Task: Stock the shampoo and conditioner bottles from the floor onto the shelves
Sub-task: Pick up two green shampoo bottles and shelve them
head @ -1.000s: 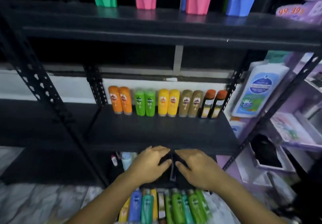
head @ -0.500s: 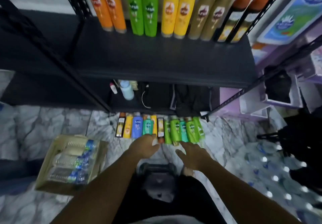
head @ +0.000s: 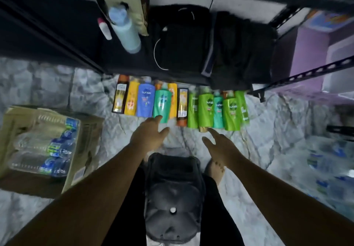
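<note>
Several shampoo and conditioner bottles lie in a row on the marble floor in front of the black shelf unit: a dark brown bottle (head: pixel 120 94), a yellow one (head: pixel 131 100), a blue one (head: pixel 145 100), a teal one (head: pixel 162 103), another brown one (head: pixel 182 105) and several green ones (head: pixel 206 108). My left hand (head: pixel 148 134) reaches toward the teal bottle with relaxed fingers, its tips just short of the bottle's near end. Just below the green bottles, my right hand (head: pixel 220 146) is spread, holding nothing.
The bottom shelf (head: pixel 115 62) holds a pale blue bottle (head: pixel 125 29), a small white tube (head: pixel 105 29) and black bags (head: pixel 183 40). A cardboard box of water bottles (head: pixel 44 146) sits on the floor at left. A black device (head: pixel 173 198) is below my arms. Purple boxes (head: pixel 310 50) stand at right.
The view has dropped from the mid shelf to the floor. Both hands have moved down and forward toward the row of bottles, fingers opening; the bottles lie where they were.
</note>
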Available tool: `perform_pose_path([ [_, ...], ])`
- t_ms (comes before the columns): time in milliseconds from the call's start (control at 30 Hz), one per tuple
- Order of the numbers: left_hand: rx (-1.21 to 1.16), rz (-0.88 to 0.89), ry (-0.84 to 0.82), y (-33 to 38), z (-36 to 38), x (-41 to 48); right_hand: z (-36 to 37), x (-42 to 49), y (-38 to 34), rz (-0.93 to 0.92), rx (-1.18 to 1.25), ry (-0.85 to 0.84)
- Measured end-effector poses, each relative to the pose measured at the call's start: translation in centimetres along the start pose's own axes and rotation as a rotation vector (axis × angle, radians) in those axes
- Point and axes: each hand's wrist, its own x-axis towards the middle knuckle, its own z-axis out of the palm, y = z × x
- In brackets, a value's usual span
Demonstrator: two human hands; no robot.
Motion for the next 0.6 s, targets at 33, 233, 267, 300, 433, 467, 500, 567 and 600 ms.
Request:
perform_pose_path([
  [33,0.006,-0.014,0.014,-1.0,0.8,2.4,0.7,2.6,0.5,0.003,0.024,0.017],
  [233,0.071,-0.058,0.113,-4.3,5.0,14.8,4.1,16.3,2.8,0.047,0.122,0.119],
  [267,0.093,-0.060,0.134,-4.6,5.4,16.4,4.5,17.9,3.1,0.051,0.122,0.143],
  [300,0.113,-0.064,0.155,-4.8,5.9,17.9,4.9,19.5,3.4,0.050,0.123,0.184],
  [433,0.158,-0.062,0.227,-5.5,6.8,23.0,5.4,25.2,4.9,0.054,0.138,0.354],
  [467,0.169,-0.051,0.238,-5.6,7.0,23.9,5.1,26.5,5.1,0.069,0.148,0.364],
  [500,0.184,-0.041,0.247,-5.5,7.0,24.8,4.7,27.6,5.0,0.079,0.154,0.370],
  [567,0.222,-0.027,0.263,-5.4,7.1,26.3,3.7,29.7,4.8,0.076,0.143,0.370],
  [600,0.244,-0.031,0.268,-5.3,7.0,26.9,3.2,30.6,4.5,0.079,0.133,0.364],
])
